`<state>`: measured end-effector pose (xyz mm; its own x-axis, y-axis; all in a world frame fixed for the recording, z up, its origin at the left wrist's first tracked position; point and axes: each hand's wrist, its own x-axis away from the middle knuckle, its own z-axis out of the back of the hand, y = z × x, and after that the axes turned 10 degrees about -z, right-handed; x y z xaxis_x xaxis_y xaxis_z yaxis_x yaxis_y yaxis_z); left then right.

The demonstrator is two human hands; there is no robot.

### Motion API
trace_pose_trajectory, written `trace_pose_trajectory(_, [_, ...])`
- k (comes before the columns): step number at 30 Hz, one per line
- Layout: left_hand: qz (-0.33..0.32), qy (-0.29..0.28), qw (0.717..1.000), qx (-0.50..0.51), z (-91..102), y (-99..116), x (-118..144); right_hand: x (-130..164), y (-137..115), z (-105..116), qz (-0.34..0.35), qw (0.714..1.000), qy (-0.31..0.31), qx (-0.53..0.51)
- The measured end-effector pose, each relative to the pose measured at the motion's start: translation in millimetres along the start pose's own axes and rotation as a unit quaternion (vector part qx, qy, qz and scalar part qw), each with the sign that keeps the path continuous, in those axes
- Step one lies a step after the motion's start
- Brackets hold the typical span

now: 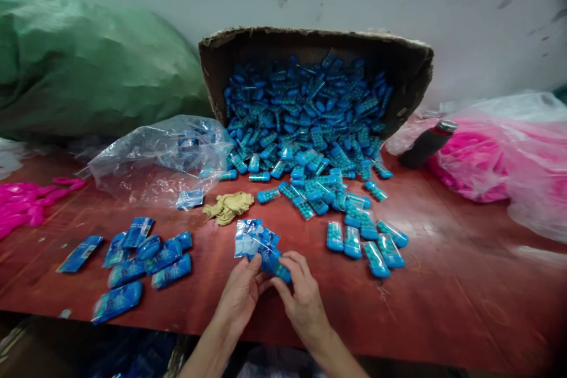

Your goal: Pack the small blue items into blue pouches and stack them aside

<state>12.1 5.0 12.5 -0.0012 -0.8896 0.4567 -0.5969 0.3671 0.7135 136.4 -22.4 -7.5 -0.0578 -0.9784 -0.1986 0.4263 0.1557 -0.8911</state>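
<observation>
My left hand (241,292) and my right hand (302,295) meet near the front edge of the red table (443,283). Together they hold a blue plastic case (275,264) and a stack of clear blue printed wrappers (250,236) that the case is partly inside. To the left lies a group of wrapped blue cases (146,266). To the right lie several unwrapped blue cases (367,242). A tipped cardboard box (310,41) at the back spills a large heap of blue cases (305,130) onto the table.
A clear plastic bag (163,153) with a few blue items lies left of the box. Yellowish gloves (228,207) sit mid-table. A green sack (80,65) fills the back left, pink pieces (26,201) the far left. A dark bottle (427,142) leans on pink-filled bags (500,153).
</observation>
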Motion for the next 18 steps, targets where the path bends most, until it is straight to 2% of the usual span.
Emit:
trace_pose_trajectory(2, [0.020, 0.006, 1.000, 0.003, 2.4, 0, -1, 3, -3, -5, 0.011, 1.000, -0.019, 0.001])
trace_pose_trajectory(4, [0.041, -0.008, 0.999, -0.004, 8.0, 3, -3, 2, -8, -2, 0.002, 0.997, -0.068, -0.045])
trace_pose_trajectory(7, [0.063, -0.051, 0.997, -0.002, 16.9, 10, -5, -5, -14, 8, -0.057, 0.977, -0.138, -0.151])
trace_pose_trajectory(11, [0.093, -0.122, 0.988, 0.025, 21.9, 12, -5, -13, -8, 17, -0.137, 0.948, -0.151, -0.245])
trace_pose_trajectory(14, [0.122, -0.163, 0.978, 0.045, 21.0, 11, -3, -15, -3, 18, -0.166, 0.912, -0.209, -0.312])
trace_pose_trajectory(18, [0.123, -0.202, 0.969, 0.072, 18.0, 10, -3, -16, -3, 20, -0.181, 0.850, -0.279, -0.408])
